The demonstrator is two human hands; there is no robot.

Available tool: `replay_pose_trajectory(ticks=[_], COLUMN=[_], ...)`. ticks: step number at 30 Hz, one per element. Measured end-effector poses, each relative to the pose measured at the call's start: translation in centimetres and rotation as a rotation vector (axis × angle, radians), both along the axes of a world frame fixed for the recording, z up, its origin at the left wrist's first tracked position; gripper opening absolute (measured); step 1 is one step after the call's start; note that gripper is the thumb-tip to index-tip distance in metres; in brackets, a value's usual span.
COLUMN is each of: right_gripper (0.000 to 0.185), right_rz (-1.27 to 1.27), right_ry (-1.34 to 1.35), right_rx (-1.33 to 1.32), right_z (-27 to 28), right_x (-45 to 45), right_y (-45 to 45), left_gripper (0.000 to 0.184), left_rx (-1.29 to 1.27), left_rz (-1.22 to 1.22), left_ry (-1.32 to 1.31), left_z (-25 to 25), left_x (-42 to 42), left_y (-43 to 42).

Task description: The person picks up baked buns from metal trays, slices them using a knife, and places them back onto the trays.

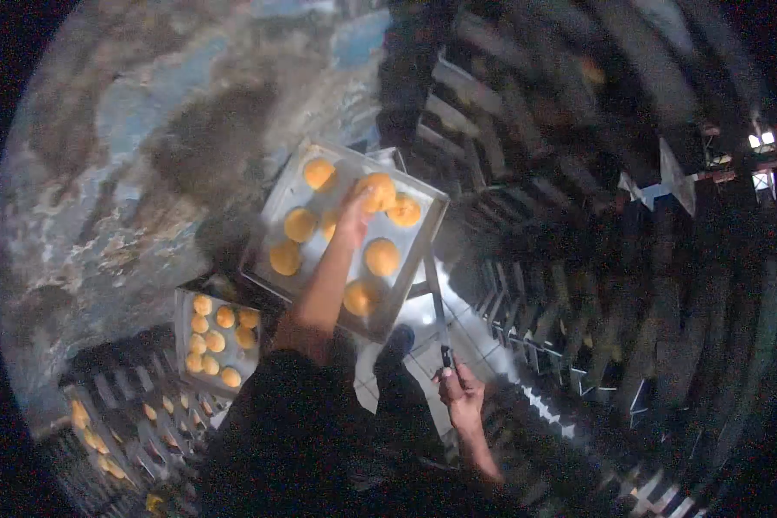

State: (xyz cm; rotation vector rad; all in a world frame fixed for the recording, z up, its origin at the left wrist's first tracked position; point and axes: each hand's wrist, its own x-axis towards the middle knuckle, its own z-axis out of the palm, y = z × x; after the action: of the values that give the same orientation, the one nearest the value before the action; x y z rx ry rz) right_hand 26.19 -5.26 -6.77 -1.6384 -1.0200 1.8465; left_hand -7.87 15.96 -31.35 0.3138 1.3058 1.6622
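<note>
Golden round bread buns, such as this one (382, 257), lie spaced out on a metal baking tray (332, 197) in front of me. My left hand (352, 224) reaches over the tray, its fingers closed around one bun (378, 192) at the tray's far side. That hand partly covers another bun beneath it. My right hand (463, 395) is lower, to the right of the tray. Its fingers wrap the dark handle of a long knife (439, 302), whose narrow blade points up toward the tray's right edge.
A second tray (181, 338) of smaller-looking buns stands lower at left. Below it, a rack (147, 423) holds more bread. Dark slatted racks (570, 302) line the right side. Pale tiled floor (427, 358) shows below the tray; a stained wall (147, 173) fills the upper left.
</note>
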Motion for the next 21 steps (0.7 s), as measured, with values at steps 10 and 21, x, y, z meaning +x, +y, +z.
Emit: replay_pose_trajectory(ticks=[10,21], right_gripper=[0.050,0.045], right_rz=[0.213,0.274], right_ry=[0.209,0.113], right_rx=[0.346,0.657], right_z=[9.3,10.6], right_x=[-5.9,-4.1], right_y=[-0.8,-4.1], left_gripper=[0.053,0.047], left_rx=[0.273,0.626], left_rz=[0.213,-0.018], left_ry=[-0.683,-0.856], left_z=[25.9,31.9], left_x=[2.2,2.2], left_y=[-8.9,-12.7])
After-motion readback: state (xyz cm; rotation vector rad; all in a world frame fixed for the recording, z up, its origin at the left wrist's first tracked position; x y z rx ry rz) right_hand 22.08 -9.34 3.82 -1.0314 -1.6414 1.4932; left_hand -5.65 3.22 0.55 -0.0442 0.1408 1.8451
